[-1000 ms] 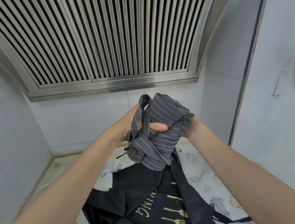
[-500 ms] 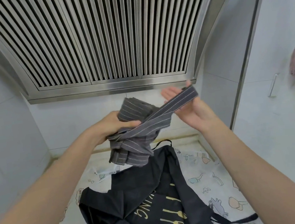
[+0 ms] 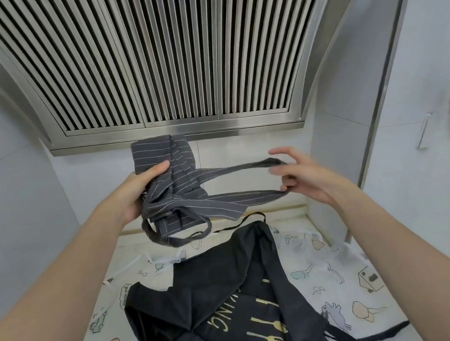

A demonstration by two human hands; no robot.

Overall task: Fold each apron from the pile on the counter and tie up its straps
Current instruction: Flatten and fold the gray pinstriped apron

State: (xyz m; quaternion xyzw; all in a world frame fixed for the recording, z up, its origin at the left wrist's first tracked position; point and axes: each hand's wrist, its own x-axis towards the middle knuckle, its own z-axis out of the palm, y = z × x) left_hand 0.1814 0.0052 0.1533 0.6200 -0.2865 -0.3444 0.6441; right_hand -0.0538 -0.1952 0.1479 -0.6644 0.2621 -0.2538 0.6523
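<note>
Black apron lies unfolded on the worktop, untouched. Above it, my left hand grips the folded striped apron; my right hand pinches its strap taut. Step: tying. Next, I judge: wrap strap around bundle, tuck.

Pulled the strap way out to the side now – right hand drawn apart from the bundle, left hand gripping it lower, view tilted down.
</note>
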